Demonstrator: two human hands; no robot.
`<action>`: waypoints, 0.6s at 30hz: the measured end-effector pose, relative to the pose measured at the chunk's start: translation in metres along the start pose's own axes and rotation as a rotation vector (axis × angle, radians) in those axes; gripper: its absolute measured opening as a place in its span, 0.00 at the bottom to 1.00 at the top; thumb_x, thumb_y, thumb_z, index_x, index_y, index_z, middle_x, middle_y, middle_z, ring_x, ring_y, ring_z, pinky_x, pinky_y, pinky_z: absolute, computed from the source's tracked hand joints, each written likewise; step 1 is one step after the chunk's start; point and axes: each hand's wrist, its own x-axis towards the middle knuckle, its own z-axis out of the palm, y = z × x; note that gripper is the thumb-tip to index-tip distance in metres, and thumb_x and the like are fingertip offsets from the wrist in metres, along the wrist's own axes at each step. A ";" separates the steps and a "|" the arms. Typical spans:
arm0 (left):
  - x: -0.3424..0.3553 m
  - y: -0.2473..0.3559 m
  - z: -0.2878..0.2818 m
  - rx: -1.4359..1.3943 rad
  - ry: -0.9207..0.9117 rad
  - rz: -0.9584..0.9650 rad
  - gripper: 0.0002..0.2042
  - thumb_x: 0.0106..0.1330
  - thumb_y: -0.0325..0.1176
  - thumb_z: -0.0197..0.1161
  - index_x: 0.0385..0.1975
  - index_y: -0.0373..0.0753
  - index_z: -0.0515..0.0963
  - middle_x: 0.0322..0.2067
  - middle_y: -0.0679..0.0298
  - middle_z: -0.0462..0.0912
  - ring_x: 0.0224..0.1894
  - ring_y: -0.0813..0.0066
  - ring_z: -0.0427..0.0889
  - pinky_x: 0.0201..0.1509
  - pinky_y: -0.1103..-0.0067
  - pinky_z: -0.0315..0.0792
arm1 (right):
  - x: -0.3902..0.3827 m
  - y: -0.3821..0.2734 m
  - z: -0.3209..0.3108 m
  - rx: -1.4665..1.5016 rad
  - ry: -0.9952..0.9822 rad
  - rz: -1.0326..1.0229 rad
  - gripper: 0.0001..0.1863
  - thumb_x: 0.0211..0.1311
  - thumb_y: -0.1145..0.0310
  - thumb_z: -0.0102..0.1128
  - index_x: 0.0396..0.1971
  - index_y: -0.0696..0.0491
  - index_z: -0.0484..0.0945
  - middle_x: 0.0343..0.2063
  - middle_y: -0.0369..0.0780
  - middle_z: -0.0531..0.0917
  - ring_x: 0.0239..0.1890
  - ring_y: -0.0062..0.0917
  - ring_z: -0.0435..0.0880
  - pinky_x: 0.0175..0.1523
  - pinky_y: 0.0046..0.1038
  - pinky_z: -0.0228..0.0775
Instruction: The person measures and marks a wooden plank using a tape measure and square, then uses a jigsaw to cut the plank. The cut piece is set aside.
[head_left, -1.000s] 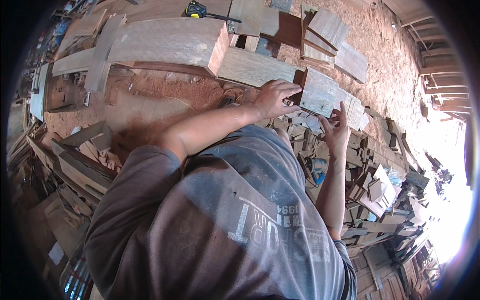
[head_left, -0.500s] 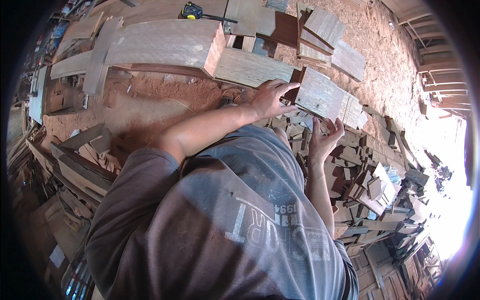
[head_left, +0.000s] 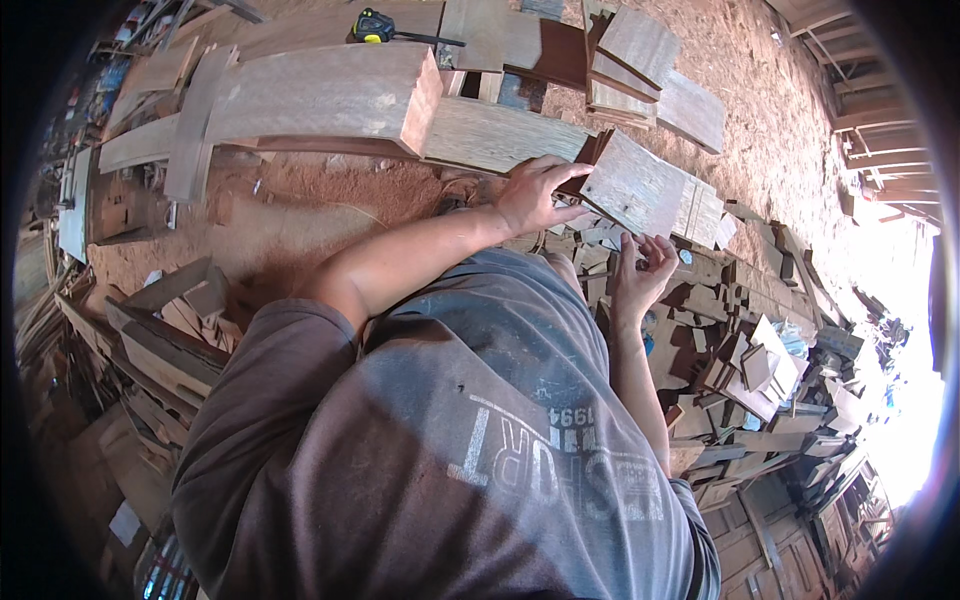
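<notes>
A pale, weathered wooden board [head_left: 635,185] with a darker piece along its left end lies angled ahead of me. My left hand [head_left: 540,200] grips that end, thumb and index finger at its corners. Below the board's near edge, my right hand [head_left: 645,265] has curled fingers with the tips at that edge; whatever is under them is hard to make out. A long pale plank [head_left: 500,135] lies just left of the board, beside a larger wooden box piece [head_left: 310,95].
A black-and-yellow tape measure [head_left: 372,27] lies at the top. Stacked boards [head_left: 630,50] lie beyond. Heaped offcuts [head_left: 760,370] fill the right side, and a wooden frame with scraps [head_left: 165,320] sits at left. Reddish sawdust-covered ground [head_left: 310,200] shows between.
The held board has tilted, its near edge shifting slightly. My right hand has moved left and its fingers have drawn closer together at the edge. The view has shifted slightly.
</notes>
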 end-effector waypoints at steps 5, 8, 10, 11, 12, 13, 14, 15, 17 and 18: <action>-0.002 0.002 0.002 0.018 0.025 -0.008 0.33 0.61 0.49 0.83 0.67 0.50 0.81 0.53 0.58 0.88 0.57 0.57 0.87 0.65 0.63 0.81 | 0.007 -0.005 -0.005 -0.062 -0.011 0.018 0.27 0.72 0.66 0.78 0.64 0.56 0.73 0.49 0.46 0.88 0.56 0.30 0.88 0.64 0.34 0.77; -0.002 0.004 0.003 0.033 0.034 -0.010 0.32 0.61 0.49 0.82 0.66 0.49 0.82 0.53 0.58 0.88 0.57 0.57 0.87 0.64 0.63 0.81 | 0.015 -0.004 -0.011 -0.183 -0.035 -0.054 0.28 0.72 0.65 0.78 0.64 0.56 0.74 0.49 0.46 0.90 0.54 0.29 0.89 0.64 0.32 0.77; -0.002 0.004 0.003 0.037 0.040 -0.006 0.32 0.62 0.48 0.82 0.65 0.48 0.82 0.53 0.58 0.88 0.57 0.57 0.87 0.64 0.63 0.81 | 0.021 -0.001 -0.015 -0.254 -0.061 -0.142 0.28 0.72 0.65 0.78 0.65 0.55 0.74 0.49 0.46 0.90 0.54 0.30 0.90 0.64 0.32 0.77; -0.002 0.005 0.003 0.037 0.042 -0.004 0.32 0.62 0.48 0.82 0.65 0.48 0.82 0.53 0.58 0.88 0.57 0.57 0.87 0.64 0.63 0.81 | 0.024 0.000 -0.017 -0.282 -0.076 -0.200 0.29 0.71 0.65 0.79 0.65 0.55 0.74 0.49 0.46 0.91 0.54 0.30 0.90 0.64 0.33 0.77; -0.002 0.005 0.003 0.036 0.046 0.001 0.32 0.61 0.48 0.82 0.65 0.48 0.82 0.53 0.58 0.88 0.57 0.57 0.87 0.64 0.63 0.81 | 0.026 0.002 -0.019 -0.337 -0.080 -0.276 0.29 0.71 0.66 0.79 0.65 0.55 0.74 0.49 0.46 0.91 0.54 0.31 0.90 0.64 0.33 0.77; -0.002 0.005 0.003 0.034 0.053 0.010 0.32 0.61 0.47 0.83 0.65 0.48 0.82 0.53 0.58 0.88 0.57 0.57 0.87 0.64 0.63 0.81 | 0.028 0.003 -0.021 -0.296 -0.106 -0.253 0.30 0.70 0.65 0.79 0.66 0.54 0.74 0.49 0.44 0.91 0.57 0.33 0.88 0.66 0.36 0.75; -0.003 0.005 0.004 0.029 0.048 0.008 0.32 0.61 0.47 0.83 0.66 0.48 0.81 0.53 0.58 0.88 0.57 0.57 0.87 0.64 0.63 0.81 | 0.029 0.005 -0.022 -0.283 -0.122 -0.248 0.31 0.69 0.65 0.79 0.66 0.53 0.74 0.48 0.42 0.91 0.59 0.35 0.85 0.68 0.40 0.72; -0.003 0.005 0.004 0.024 0.046 0.009 0.33 0.61 0.46 0.83 0.67 0.48 0.81 0.53 0.58 0.88 0.57 0.57 0.87 0.64 0.63 0.81 | 0.031 0.005 -0.023 -0.269 -0.138 -0.244 0.31 0.68 0.65 0.80 0.66 0.52 0.74 0.48 0.40 0.91 0.61 0.36 0.83 0.70 0.43 0.70; -0.003 0.005 0.003 0.019 0.041 0.005 0.34 0.62 0.46 0.83 0.68 0.48 0.80 0.54 0.59 0.88 0.57 0.57 0.87 0.65 0.63 0.81 | 0.033 0.006 -0.024 -0.266 -0.142 -0.232 0.32 0.68 0.65 0.80 0.67 0.53 0.74 0.47 0.40 0.91 0.61 0.37 0.83 0.71 0.43 0.70; -0.004 0.005 0.003 0.017 0.037 0.000 0.34 0.62 0.45 0.82 0.69 0.49 0.79 0.54 0.59 0.88 0.57 0.57 0.87 0.65 0.63 0.81 | 0.033 0.006 -0.024 -0.270 -0.146 -0.229 0.32 0.68 0.65 0.80 0.67 0.53 0.74 0.47 0.40 0.91 0.61 0.37 0.83 0.71 0.43 0.69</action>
